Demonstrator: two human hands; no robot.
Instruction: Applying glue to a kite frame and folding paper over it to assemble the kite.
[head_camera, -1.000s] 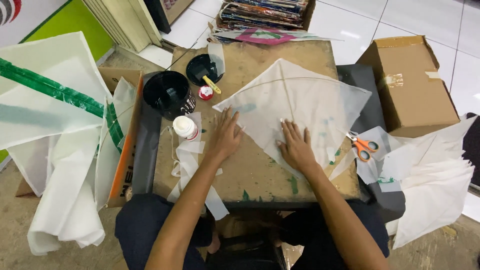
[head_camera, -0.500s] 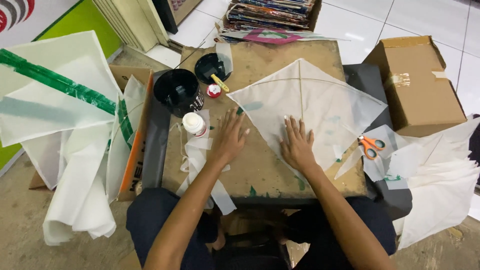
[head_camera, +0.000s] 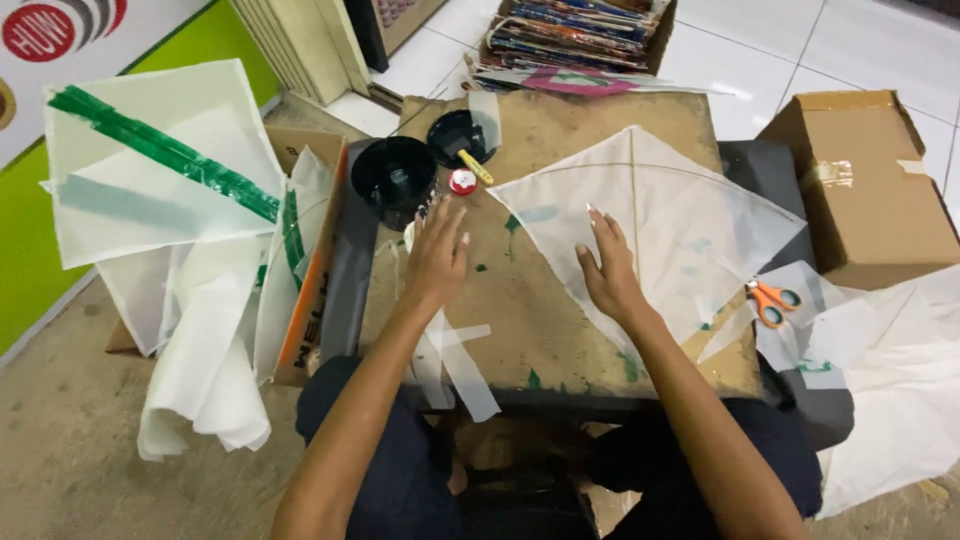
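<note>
My right hand (head_camera: 610, 265) lies flat, fingers spread, holding nothing, palm down on the lower left edge of the kite (head_camera: 670, 225); kite sits on the right half of the worktop (head_camera: 545, 330), its far corner hanging past the right edge. My left hand (head_camera: 437, 250) is open too, fingers apart, gripping nothing; it's over bare board left of the kite, not touching it, fingertips just short of the black cup (head_camera: 395, 178); can't tell if the palm is pressed down.

Kite: thin translucent white paper, diamond shape, one straight thin spine stick down the middle, one bowed stick across the top; faint green smudges show through. Worktop: worn brown board, scuffed, green paint flecks. White paper strips (head_camera: 450, 350) lie under my left wrist, flat, crossing, one drooping over the near edge.

Behind the cup: a black lid (head_camera: 455, 135), round; a small red-and-white cap (head_camera: 462, 181) beside it; a yellow-handled tool (head_camera: 476, 167) lying across. Orange scissors (head_camera: 770, 300) lie right of the kite, on paper offcuts. Cardboard box (head_camera: 870, 185) far right, taped. Left of the worktop: stack of white sheets (head_camera: 160, 160) with a green tape stripe, some limp sheets draped to the floor.
</note>
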